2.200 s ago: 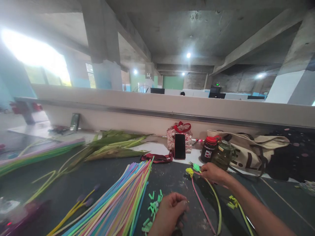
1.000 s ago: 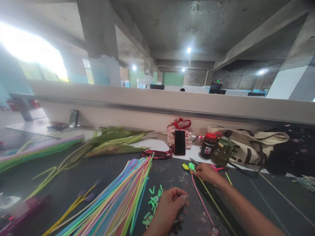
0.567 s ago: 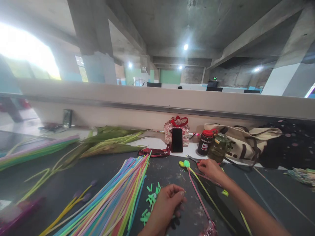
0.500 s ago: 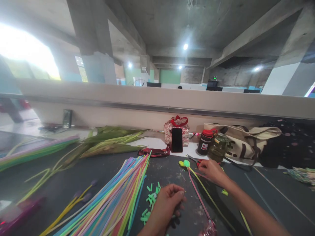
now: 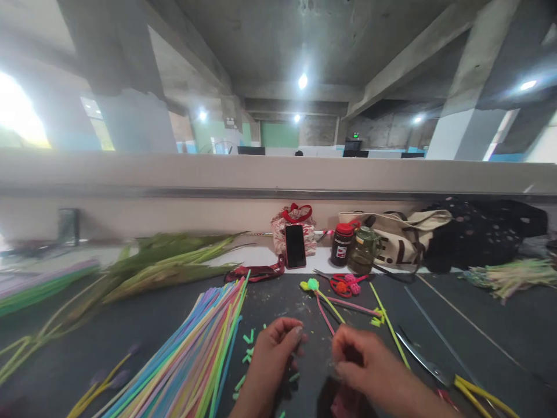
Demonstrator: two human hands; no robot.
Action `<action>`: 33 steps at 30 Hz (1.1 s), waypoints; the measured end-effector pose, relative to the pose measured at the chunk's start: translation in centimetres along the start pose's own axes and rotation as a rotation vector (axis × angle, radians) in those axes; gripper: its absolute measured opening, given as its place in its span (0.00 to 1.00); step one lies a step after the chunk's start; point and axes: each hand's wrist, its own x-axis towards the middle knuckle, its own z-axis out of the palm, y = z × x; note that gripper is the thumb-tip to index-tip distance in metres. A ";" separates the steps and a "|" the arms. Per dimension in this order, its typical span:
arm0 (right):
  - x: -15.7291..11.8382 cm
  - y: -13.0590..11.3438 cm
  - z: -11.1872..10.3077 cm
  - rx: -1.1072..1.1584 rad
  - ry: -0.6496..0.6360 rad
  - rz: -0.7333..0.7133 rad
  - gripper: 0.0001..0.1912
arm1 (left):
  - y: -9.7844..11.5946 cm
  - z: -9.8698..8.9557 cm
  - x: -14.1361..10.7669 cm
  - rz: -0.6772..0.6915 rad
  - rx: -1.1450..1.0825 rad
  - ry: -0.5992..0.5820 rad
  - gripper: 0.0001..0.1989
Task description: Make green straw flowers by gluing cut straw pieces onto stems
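My left hand (image 5: 275, 354) hovers over the dark tabletop, its thumb and fingers curled together; whether anything small sits in them I cannot make out. Small cut green pieces (image 5: 249, 353) lie beside and under it. My right hand (image 5: 368, 360) is close by on the right, fingers bent inward, slightly blurred, contents hidden. Beyond it lie a green fuzzy flower head (image 5: 313, 284) and pink stems (image 5: 352, 305) of pipe cleaner. Pink fuzzy balls (image 5: 353, 285) rest by red-handled scissors (image 5: 334, 284). A blurred pink shape (image 5: 346, 402) shows below my right hand.
A bundle of coloured pipe cleaners (image 5: 187, 354) lies left. Yellow-handled scissors (image 5: 448, 380) lie right, near a yellow-green stem (image 5: 389, 325). Along the back are green husks (image 5: 169, 255), a phone (image 5: 295, 247), a red-lidded bottle (image 5: 342, 244), a green jug (image 5: 362, 249) and a canvas bag (image 5: 398, 238).
My right hand has drawn back from the red-handled scissors towards my left hand, uncovering the pink balls there. My left hand stays curled. The view has turned right, bringing the yellow-handled scissors into sight.
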 end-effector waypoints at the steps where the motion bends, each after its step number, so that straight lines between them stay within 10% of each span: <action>1: -0.3 -0.4 0.6 0.014 -0.024 -0.025 0.08 | 0.0 0.0 -0.1 -0.003 0.009 -0.010 0.13; 14: 1.5 1.4 5.9 -0.209 -0.173 -0.522 0.11 | -0.6 -0.2 0.8 0.006 0.071 0.012 0.14; 33: 0.6 0.8 4.4 -0.195 -0.142 -0.477 0.15 | 1.2 -1.1 0.4 0.036 -0.017 0.101 0.15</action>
